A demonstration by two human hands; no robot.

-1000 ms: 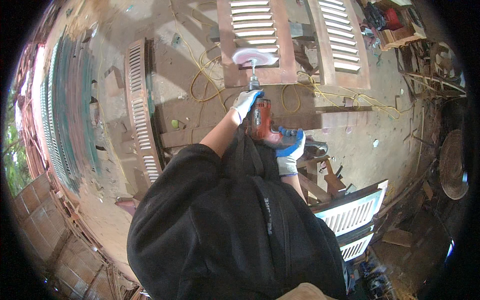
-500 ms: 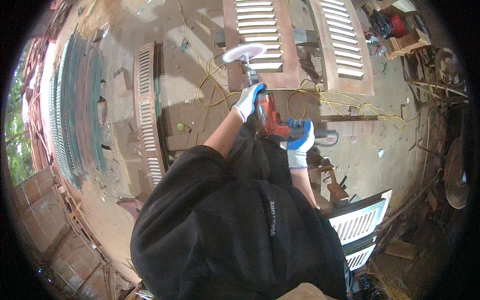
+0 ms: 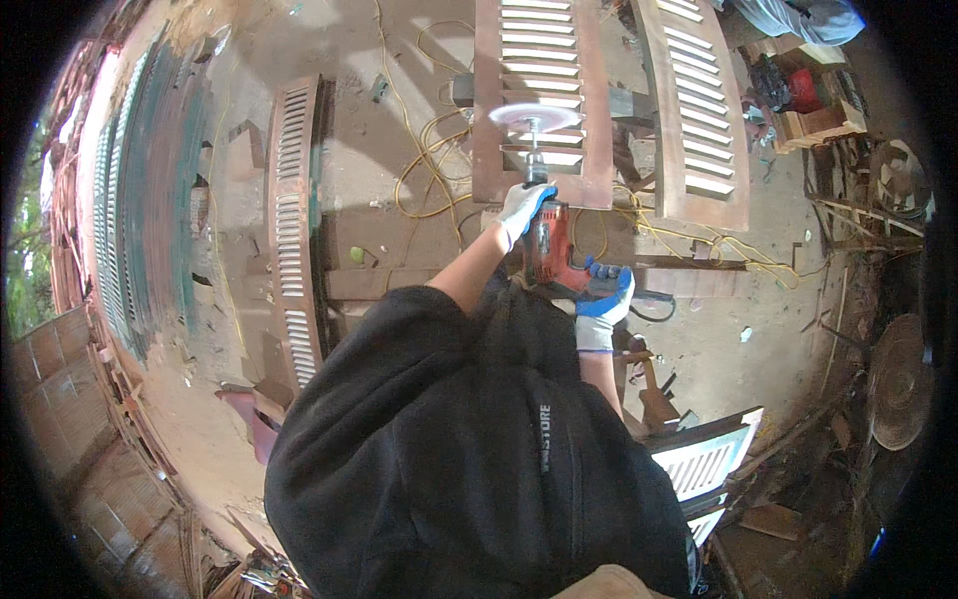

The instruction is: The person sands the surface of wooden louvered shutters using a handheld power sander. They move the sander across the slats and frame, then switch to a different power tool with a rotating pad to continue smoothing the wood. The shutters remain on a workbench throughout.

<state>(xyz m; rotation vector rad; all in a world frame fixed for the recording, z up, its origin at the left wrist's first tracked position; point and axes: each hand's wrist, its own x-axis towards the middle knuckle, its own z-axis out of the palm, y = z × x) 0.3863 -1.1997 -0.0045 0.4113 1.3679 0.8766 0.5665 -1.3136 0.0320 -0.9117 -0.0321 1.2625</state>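
Both my hands wear white gloves with blue palms and grip a red and black power drill (image 3: 547,245) in front of my body. My left hand (image 3: 524,208) wraps round its front end, just behind the chuck. My right hand (image 3: 607,301) is closed on the rear handle, where a black cord comes out. A round, pale sanding disc (image 3: 535,117) on the shaft shows blurred over the slats of a brown louvered shutter (image 3: 597,150). Whether the disc touches the wood I cannot tell. A second louvered shutter (image 3: 733,180) lies to the right.
Yellow cords (image 3: 424,175) loop over the floor on both sides of the near shutter. At left are a narrow louvered panel (image 3: 291,215) and a row of green shutters (image 3: 160,200). White louvered panels (image 3: 738,449) stand by my right side. Light blue cloth (image 3: 798,18) shows at upper right.
The drill and its disc have swung right, from the shutter's left edge to over its middle. My hands keep their grip. Light blue cloth has come into view at upper right.
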